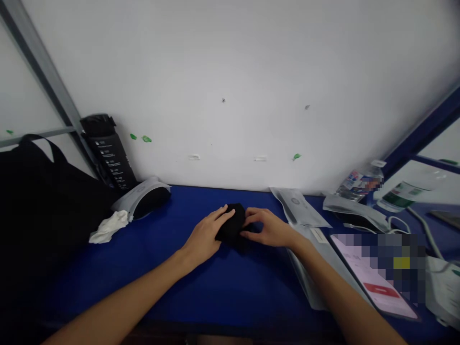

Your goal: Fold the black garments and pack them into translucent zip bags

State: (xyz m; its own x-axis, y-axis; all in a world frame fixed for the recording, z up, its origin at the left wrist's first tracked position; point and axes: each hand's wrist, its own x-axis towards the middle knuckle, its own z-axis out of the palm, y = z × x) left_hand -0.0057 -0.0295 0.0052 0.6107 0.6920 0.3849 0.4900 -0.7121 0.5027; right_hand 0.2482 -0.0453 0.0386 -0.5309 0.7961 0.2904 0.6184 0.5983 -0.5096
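A small bundle of black cloth (233, 224) lies on the blue tabletop (223, 292), near the middle of the view. My left hand (208, 233) holds it from the left, its fingers resting on top and the thumb hidden at the near side. From the right, my right hand (264, 227) pinches the cloth's right edge between thumb and fingers. The cloth's underside and exact folds are too dark to make out.
On the left are a black bag (43, 211), black bottle (113, 158), white pouch (143, 194) and crumpled tissue (109, 227). On the right are frosted pouches (300, 208), a tablet (373, 278), clear bottles (359, 182) and a white device (442, 292). A wall (230, 129) stands behind.
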